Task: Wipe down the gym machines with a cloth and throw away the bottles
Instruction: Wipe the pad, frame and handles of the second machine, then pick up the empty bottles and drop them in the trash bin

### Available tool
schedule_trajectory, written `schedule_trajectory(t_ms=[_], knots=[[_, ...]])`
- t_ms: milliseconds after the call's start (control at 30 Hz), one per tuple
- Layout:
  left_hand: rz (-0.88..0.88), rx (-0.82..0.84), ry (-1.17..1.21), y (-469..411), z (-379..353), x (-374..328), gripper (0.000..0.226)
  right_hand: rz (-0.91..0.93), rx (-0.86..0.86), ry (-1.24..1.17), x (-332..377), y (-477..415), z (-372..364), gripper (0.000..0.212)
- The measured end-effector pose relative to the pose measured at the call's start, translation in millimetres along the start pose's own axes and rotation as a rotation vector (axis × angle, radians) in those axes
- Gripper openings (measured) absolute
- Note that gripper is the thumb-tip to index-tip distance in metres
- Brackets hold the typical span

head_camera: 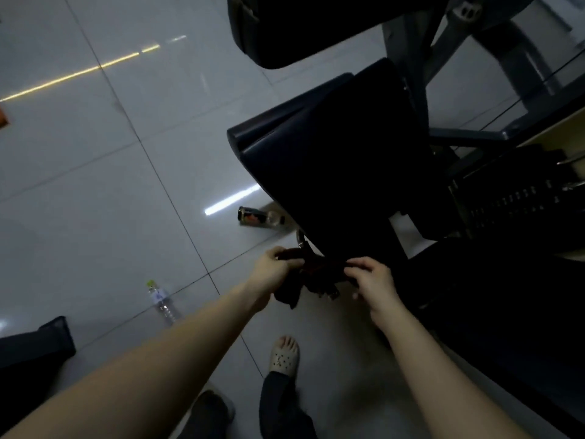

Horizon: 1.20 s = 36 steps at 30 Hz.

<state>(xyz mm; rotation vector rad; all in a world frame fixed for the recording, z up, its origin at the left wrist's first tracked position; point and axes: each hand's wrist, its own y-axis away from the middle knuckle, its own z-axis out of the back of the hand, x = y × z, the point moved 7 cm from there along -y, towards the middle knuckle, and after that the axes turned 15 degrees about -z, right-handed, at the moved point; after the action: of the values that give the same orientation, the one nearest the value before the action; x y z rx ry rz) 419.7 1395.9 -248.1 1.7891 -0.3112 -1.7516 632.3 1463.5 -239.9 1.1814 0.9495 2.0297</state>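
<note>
Cloth (311, 277), dark and bunched up, is right at the near end of the black seat (332, 172), and the left hand (273, 264) and right hand (370, 277) both pinch it with bent fingers. It may fall if a grip goes loose. A dark bottle (259, 217) lies on the floor (95, 185) just left of the seat, and a clear bottle (161, 301) is farther left; a foot (285, 356) could kick one and slip.
</note>
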Motion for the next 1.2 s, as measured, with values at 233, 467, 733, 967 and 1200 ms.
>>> schedule_trajectory(t_ms=[233, 467, 733, 967, 1200], knots=[[-0.108, -0.017, 0.465, -94, 0, -56, 0.040, 0.216, 0.109, -0.323, 81, -56, 15, 0.033], [-0.084, 0.107, 0.083, -129, -20, -41, 0.052, 0.170, 0.148, 0.141, 97, -86, -70, 0.049], [-0.055, -0.014, 0.147, -107, 51, 27, 0.027, 0.329, -0.302, 0.496, 95, -74, -85, 0.030], [0.238, -0.278, 0.161, -43, 166, 146, 0.008, 0.531, -0.175, 0.675, 83, -33, -222, 0.018], [0.333, -0.421, 0.120, -31, 285, 275, 0.011, 0.486, 0.119, 1.087, 17, -91, -399, 0.024]])
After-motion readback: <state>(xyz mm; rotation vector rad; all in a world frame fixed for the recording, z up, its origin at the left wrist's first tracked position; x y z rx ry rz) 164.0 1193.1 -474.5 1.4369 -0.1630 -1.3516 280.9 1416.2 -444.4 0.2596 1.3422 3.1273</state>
